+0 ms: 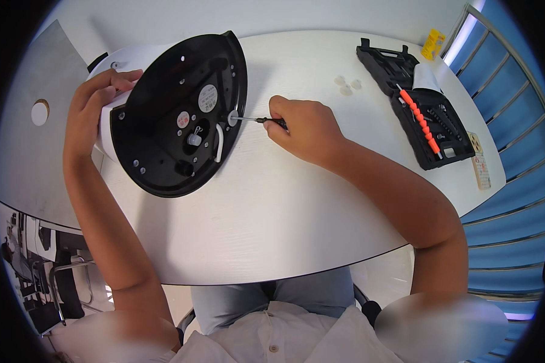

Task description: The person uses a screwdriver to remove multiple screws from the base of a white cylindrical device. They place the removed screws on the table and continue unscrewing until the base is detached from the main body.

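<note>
A white appliance (105,130) lies tipped on the table, its black base (163,148) turned toward the right and toward me. Screws, two round labels and a white cord loop (219,144) show on that base. My left hand (94,100) steadies the white body from the left, fingers curled over its top. In my right hand (306,127) is a screwdriver (257,120), gripped by its dark handle. Its metal shaft points left, and the tip meets a pale round spot (233,118) near the base's right edge. Whether it sits in a screw, I cannot tell.
An open black tool case (430,130) lies at the right, with an orange flexible shaft (419,121) across it. Several small clear discs (346,86) rest left of it. A pale remote control (479,162) and a yellow box (433,45) are near the table's right side.
</note>
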Motion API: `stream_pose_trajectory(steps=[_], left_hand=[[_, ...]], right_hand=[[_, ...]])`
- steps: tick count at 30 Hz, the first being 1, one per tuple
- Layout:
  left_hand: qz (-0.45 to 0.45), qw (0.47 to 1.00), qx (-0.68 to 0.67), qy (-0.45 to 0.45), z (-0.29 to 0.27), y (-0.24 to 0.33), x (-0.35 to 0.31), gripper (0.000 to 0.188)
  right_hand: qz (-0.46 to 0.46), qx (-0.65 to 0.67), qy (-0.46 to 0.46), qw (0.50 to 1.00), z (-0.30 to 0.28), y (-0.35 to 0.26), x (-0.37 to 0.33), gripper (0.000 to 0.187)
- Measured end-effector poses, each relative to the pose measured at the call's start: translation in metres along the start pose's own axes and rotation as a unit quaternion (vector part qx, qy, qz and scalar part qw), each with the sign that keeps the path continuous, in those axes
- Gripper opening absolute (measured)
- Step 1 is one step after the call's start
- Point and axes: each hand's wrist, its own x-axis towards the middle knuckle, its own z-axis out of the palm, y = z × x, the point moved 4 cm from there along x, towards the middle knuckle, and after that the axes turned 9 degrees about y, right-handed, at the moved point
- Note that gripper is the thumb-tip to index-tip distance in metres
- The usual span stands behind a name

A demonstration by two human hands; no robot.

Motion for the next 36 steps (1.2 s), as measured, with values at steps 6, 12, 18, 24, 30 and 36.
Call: stream_pose_trajectory(steps=[6,12,18,24,30,36], left_hand=[[-0.012,1.0,-0.005,-0.005,0.003,0.002,0.001,0.028],[0.002,1.0,-0.011,-0.018,0.004,0.004,-0.001,0.027],[-0.004,1.0,-0.008,-0.011,0.006,0.006,-0.002,0.025],[-0.002,1.0,-0.012,-0.001,0.011,0.013,-0.004,0.025],[0.029,0.999,0.004,-0.033,0.008,0.011,-0.001,0.024],[0.023,0.999,0.007,-0.025,0.012,0.013,-0.001,0.025]], right_hand=[[-0.064,-0.069,0.051,0.994,0.004,-0.012,-0.009,0.019],[0.085,0.063,-0.069,0.992,0.01,-0.002,-0.004,0.025],[0.127,0.203,-0.151,0.959,0.016,0.016,0.003,0.031],[0.062,0.097,-0.15,0.982,0.011,0.017,0.006,0.024],[-0.182,-0.228,-0.009,0.957,0.015,0.001,-0.004,0.013],[-0.177,-0.119,0.101,0.972,0.006,-0.005,-0.005,0.013]])
